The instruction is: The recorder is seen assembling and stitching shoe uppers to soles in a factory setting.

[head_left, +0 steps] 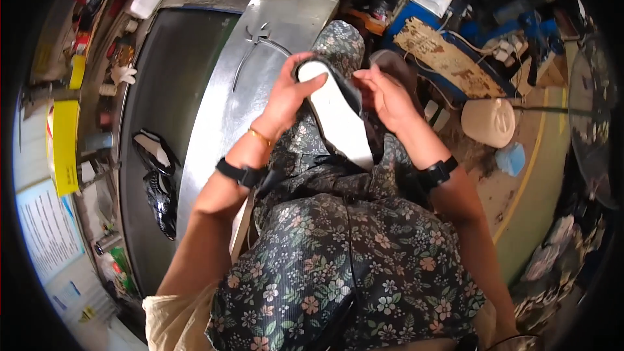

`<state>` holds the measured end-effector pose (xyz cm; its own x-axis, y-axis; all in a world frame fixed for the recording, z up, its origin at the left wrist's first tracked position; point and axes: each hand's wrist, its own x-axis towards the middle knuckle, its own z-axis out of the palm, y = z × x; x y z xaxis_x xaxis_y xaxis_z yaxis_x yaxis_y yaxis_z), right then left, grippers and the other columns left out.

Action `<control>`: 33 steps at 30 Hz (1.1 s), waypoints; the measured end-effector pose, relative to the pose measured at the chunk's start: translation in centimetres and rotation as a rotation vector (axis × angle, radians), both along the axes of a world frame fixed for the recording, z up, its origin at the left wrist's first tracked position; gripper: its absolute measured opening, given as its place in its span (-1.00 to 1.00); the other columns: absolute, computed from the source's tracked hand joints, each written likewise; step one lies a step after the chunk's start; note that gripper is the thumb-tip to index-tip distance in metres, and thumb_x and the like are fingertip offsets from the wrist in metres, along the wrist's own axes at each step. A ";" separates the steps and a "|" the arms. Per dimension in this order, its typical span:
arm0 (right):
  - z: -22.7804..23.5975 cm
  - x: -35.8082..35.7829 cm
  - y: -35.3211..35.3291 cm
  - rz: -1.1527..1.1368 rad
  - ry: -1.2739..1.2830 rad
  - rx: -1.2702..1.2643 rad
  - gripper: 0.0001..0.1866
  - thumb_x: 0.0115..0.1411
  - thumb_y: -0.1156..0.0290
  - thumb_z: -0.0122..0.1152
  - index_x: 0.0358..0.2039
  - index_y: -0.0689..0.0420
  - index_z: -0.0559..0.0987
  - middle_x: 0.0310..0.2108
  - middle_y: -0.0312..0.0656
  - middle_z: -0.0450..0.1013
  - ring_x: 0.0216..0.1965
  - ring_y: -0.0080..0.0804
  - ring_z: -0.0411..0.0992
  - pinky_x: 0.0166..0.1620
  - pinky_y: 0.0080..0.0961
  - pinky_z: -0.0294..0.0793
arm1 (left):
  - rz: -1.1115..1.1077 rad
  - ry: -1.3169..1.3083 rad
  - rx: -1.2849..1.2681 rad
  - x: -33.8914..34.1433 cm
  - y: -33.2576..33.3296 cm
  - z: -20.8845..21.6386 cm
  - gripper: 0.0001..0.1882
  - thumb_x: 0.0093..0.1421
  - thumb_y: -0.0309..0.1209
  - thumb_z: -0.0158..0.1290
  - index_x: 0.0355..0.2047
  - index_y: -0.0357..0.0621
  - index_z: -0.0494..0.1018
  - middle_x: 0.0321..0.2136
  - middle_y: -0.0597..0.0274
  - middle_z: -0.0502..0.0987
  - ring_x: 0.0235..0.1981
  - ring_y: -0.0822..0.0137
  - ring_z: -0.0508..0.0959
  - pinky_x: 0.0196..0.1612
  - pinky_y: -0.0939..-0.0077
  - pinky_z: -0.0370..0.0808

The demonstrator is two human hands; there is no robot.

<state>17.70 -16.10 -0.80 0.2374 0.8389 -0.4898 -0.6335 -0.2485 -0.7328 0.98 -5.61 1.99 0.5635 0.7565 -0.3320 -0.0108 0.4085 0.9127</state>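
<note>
I hold a black shoe (pixel 338 114) sole-up over my lap; its sole is white and long. My left hand (pixel 286 94) grips the upper end of the shoe, thumb lying across the white sole. My right hand (pixel 389 97) holds the shoe's right side, fingers curled over its black edge. Both wrists wear black bands, and the left also has a thin gold bangle. My lap is covered by dark floral cloth (pixel 338 247).
A grey metal bench (pixel 253 71) with a dark conveyor belt (pixel 162 91) runs on my left. Two black shoes (pixel 158 182) lie on the belt. To the right stand a white bucket-like pot (pixel 489 121), a worn board (pixel 448 58) and cables.
</note>
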 end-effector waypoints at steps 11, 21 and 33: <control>-1.9 -2.9 0.0 0.511 -1.592 0.066 -0.54 0.37 0.20 -0.17 -0.38 0.38 0.52 -0.53 0.16 0.49 -0.56 0.07 0.50 -0.45 -0.15 0.51 | -0.069 -0.069 0.093 -0.1 -0.4 -5.1 -0.47 0.17 -0.58 0.14 0.13 -0.26 0.21 -0.13 0.22 0.45 -0.12 0.45 0.44 -0.04 0.56 0.43; 1.2 0.4 -3.3 0.751 -0.769 0.209 -0.08 0.31 0.11 0.13 0.37 0.38 -0.15 0.30 0.24 0.09 0.34 -0.10 0.11 0.31 -0.33 0.12 | -0.183 0.158 -0.091 2.0 1.0 -1.4 -0.43 0.16 -0.60 0.14 0.18 -0.27 0.23 -0.17 0.20 0.52 -0.17 0.40 0.51 -0.07 0.52 0.47; 0.7 -6.2 0.9 0.553 -0.773 0.074 0.05 0.29 -0.02 0.09 0.29 0.59 -0.26 0.31 0.52 -0.17 0.39 0.21 -0.14 0.38 -0.28 -0.06 | -0.522 1.276 1.346 -0.8 2.7 2.1 -0.67 0.31 -0.25 -0.14 -0.41 -0.17 0.54 -0.47 0.04 0.63 -0.53 0.04 0.63 -0.55 0.20 0.52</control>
<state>11.47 -15.17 -0.06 0.0335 0.9520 -0.3041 0.2262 -0.3036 -0.9256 0.14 -2.89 4.04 0.7171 0.6900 -0.0984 0.6889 -0.7231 -0.0498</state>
